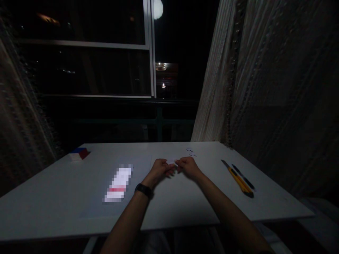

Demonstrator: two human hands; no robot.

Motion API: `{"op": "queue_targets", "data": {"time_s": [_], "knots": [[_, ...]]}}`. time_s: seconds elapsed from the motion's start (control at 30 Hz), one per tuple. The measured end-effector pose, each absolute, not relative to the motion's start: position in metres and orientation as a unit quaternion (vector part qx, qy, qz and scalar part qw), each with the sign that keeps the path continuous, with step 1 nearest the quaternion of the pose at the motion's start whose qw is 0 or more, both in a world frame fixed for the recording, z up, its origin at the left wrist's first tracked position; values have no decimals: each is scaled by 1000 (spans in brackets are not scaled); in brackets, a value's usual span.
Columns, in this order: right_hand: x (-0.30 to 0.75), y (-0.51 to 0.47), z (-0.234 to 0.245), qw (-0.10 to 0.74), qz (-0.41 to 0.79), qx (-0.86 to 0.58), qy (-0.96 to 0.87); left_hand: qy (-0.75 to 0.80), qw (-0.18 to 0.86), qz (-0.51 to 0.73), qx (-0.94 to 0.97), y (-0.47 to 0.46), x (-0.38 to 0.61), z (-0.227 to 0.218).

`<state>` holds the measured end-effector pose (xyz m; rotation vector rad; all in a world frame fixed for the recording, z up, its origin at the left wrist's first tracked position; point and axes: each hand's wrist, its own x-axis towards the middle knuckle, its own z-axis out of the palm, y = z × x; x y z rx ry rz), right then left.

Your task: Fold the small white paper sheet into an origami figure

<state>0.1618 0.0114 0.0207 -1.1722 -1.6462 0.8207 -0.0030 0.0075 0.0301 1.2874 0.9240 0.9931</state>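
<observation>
Scrap of what looks like white paper (172,162) sits between the two hands, just above the tabletop (53,204), nearer its far edge than its near one and about midway between its left and right edges. The left hand (161,167) pinches it from one side, thumb over bent fingers; the right hand (188,166) seems to grip the opposite side with thumb and forefinger. Most of it is hidden by the fingers, so I cannot tell its shape or whether it is creased.

Something this thin calls for a light, even pinch: hold close to the edges, let one hand steady while the other adjusts, and keep both wrists low so the tabletop can back it up. Light is poor and the hands cast a shadow, so a slight tilt toward the brighter side should help.

Care is also due to the two small marked pieces (193,155) near the far edge, just beyond the right hand; a dragged knuckle could scatter them. The yellow cutter (238,180) lies beside a dark pen (243,176) toward the right edge, its blade pointing at the far edge, so the right forearm is best kept clear of it.
</observation>
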Motion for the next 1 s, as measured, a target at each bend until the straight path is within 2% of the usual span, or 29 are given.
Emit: {"op": "queue_targets", "data": {"time_s": [0.17, 0.43, 0.6, 0.77, 1.0], "knots": [[163, 10, 22, 497, 287, -476, -666, 344, 616, 483, 519, 3, 0, 36], [153, 7, 19, 524, 409, -438, -606, 383, 552, 538, 510, 0, 1, 40], [153, 7, 13, 522, 399, -440, -611, 372, 548, 522, 537, -6, 0, 43], [151, 6, 9, 522, 452, -419, -590, 356, 558, 507, 552, -6, -3, 44], [151, 7, 10, 531, 376, -442, -617, 369, 563, 505, 541, -6, -3, 42]]}}
